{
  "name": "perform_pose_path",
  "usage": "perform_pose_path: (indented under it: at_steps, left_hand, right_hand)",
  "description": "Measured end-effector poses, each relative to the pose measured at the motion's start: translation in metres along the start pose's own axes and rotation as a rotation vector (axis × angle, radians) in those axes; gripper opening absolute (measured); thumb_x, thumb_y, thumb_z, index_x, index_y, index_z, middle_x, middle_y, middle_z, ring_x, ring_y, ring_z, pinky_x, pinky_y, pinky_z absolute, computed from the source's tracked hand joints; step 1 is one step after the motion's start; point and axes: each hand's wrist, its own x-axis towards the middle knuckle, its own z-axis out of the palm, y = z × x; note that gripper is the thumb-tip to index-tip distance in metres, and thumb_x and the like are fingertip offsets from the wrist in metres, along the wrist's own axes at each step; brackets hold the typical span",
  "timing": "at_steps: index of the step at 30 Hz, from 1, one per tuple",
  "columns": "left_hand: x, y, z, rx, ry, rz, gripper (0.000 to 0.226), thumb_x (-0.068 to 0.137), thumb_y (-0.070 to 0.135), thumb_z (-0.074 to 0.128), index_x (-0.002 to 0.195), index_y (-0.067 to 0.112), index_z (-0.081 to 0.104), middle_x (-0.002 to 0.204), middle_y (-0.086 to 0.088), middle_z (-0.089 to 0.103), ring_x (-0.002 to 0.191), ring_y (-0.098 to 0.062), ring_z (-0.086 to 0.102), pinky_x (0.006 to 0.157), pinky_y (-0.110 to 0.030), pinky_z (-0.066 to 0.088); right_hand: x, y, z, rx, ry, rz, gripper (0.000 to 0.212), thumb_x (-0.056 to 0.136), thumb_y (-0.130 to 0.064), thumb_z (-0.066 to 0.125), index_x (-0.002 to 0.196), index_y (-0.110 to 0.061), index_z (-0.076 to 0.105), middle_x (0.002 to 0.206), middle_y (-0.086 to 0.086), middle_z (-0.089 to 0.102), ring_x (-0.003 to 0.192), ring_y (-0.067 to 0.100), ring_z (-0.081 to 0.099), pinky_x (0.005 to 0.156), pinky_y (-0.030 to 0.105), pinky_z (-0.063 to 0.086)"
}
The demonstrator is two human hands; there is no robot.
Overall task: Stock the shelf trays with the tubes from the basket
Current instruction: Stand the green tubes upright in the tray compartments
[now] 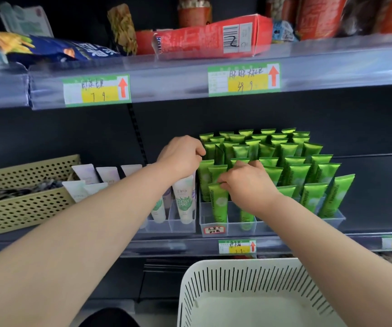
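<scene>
Several green tubes (pixel 308 171) stand upright in a clear divided shelf tray (pixel 216 223) on the middle shelf. My right hand (pixel 249 185) pinches the crimped top of a front-row green tube (pixel 218 204) at the tray's left. My left hand (pixel 183 156) is curled at the tray's back left corner, its fingertips touching the tops of green tubes there. The white slotted basket (pixel 256 279) sits low in front of me, and no tubes show inside it.
A second clear tray (pixel 183 226) to the left holds white tubes (pixel 185 199). A beige perforated basket (pixel 25 208) stands farther left. Price labels hang on the shelf edges. Snack bags and a red carton (pixel 214 38) crowd the upper shelf.
</scene>
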Motion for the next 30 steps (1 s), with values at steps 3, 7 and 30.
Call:
perform_pose_path:
  at_steps: [3,7,30]
  left_hand:
    - [0.002,0.006,0.005,0.006,0.005,0.015,0.024,0.092,0.015,0.057,0.106,0.028,0.072,0.116,0.007,0.067,0.106,-0.016,0.061,0.086,-0.029,0.05]
    - [0.005,0.014,0.012,0.016,-0.027,0.034,0.021,0.092,0.019,0.062,0.11,0.027,0.071,0.113,0.006,0.068,0.101,-0.015,0.062,0.083,-0.029,0.05]
    - [0.025,0.016,0.019,0.152,-0.033,-0.019,0.016,0.09,0.023,0.065,0.104,0.023,0.073,0.11,0.001,0.068,0.103,-0.023,0.062,0.085,-0.031,0.05]
  right_hand:
    - [-0.004,0.001,0.0,0.009,-0.024,-0.035,0.023,0.094,-0.019,0.05,0.106,-0.033,0.064,0.094,-0.008,0.067,0.105,0.019,0.045,0.08,0.037,0.028]
    - [-0.009,0.004,-0.011,0.132,-0.054,-0.038,0.028,0.097,-0.042,0.042,0.114,-0.03,0.061,0.105,-0.006,0.067,0.111,0.019,0.046,0.086,0.039,0.034]
    - [-0.024,0.03,-0.01,0.083,0.098,0.077,0.032,0.1,-0.034,0.036,0.116,-0.025,0.062,0.115,-0.004,0.062,0.108,0.023,0.049,0.081,0.039,0.039]
